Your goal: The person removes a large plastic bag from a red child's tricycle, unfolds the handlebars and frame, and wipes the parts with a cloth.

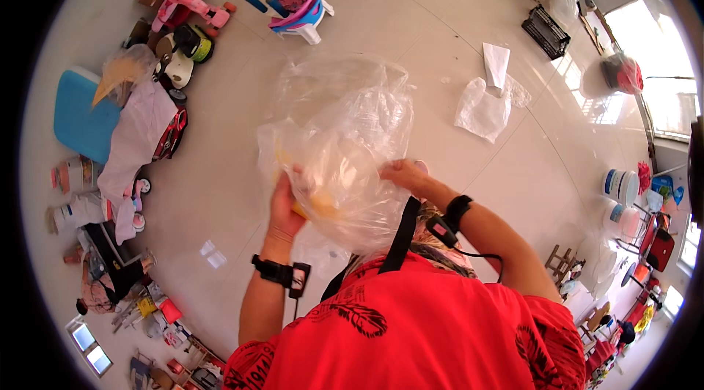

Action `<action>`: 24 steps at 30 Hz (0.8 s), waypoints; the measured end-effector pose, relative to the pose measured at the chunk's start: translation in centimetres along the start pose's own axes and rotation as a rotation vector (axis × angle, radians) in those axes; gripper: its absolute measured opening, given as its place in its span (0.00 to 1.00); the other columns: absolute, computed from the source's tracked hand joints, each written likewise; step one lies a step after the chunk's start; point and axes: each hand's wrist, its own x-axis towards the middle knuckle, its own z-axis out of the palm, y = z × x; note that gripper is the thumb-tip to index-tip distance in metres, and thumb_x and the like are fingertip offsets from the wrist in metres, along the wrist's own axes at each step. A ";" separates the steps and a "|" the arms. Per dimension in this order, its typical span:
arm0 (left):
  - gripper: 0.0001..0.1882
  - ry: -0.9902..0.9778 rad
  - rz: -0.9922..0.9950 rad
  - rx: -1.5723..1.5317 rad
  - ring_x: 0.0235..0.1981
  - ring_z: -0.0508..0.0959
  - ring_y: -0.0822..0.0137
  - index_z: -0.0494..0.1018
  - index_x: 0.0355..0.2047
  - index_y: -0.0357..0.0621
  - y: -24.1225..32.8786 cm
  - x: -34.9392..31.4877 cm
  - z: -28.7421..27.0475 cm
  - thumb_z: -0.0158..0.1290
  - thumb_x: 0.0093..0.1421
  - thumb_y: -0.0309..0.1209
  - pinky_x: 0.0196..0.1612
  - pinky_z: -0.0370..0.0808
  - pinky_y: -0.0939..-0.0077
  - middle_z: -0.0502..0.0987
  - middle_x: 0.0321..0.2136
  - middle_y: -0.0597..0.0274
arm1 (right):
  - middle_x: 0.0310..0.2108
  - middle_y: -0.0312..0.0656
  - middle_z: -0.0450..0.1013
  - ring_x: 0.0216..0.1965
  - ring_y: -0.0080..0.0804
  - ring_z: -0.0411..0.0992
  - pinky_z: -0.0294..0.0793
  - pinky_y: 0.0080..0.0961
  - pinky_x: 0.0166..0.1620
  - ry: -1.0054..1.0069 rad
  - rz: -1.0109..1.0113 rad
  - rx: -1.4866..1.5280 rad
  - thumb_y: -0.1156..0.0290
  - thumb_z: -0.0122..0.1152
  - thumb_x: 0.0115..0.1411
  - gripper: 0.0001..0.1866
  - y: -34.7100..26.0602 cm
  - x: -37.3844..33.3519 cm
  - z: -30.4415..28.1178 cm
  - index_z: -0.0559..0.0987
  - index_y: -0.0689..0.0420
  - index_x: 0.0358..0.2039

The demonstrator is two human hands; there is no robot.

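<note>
A large clear plastic bag (352, 119) is spread out in front of my body, crumpled and shiny. Something yellow (320, 204) shows through its lower left part; its kind is too blurred to make out. My left hand (286, 203) grips the bag's left side beside the yellow thing, its fingers partly hidden behind the film. On the opposite side, my right hand (402, 172) pinches the bag's right edge, fingers closed.
On the tiled floor ahead lie a white sheet (496, 64) and a flattened clear bag (484, 111). Stacked small stools (301, 12) stand farther off. Along the left wall are a blue panel (84, 111) and toys; buckets (621, 186) stand at right, below a black crate (546, 32).
</note>
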 end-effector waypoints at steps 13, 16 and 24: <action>0.13 -0.042 0.639 0.469 0.43 0.75 0.71 0.74 0.41 0.46 4.5 4.1 1.9 0.47 0.65 0.40 0.47 0.71 0.72 0.77 0.42 0.63 | 0.25 0.39 0.72 0.23 0.24 0.66 0.70 0.26 0.28 1.247 -0.686 -0.114 0.66 0.48 0.65 0.13 -8.2 -11.2 -14.7 0.76 0.61 0.31; 0.12 0.120 -0.342 1.001 0.24 0.75 0.73 0.75 0.32 0.41 -5.7 4.3 -4.3 0.48 0.63 0.35 0.28 0.74 0.76 0.75 0.22 0.65 | 0.31 0.49 0.77 0.34 0.38 0.75 0.72 0.39 0.39 0.600 0.108 -0.948 0.66 0.44 0.62 0.15 12.2 -9.2 -14.7 0.80 0.58 0.34; 0.08 0.215 -0.200 0.555 0.36 0.75 0.77 0.76 0.36 0.49 -9.9 1.6 -6.2 0.50 0.63 0.37 0.39 0.71 0.78 0.78 0.35 0.69 | 0.19 0.48 0.74 0.20 0.40 0.74 0.74 0.35 0.29 0.771 0.213 -0.579 0.65 0.53 0.58 0.11 23.6 -14.0 -10.3 0.78 0.59 0.30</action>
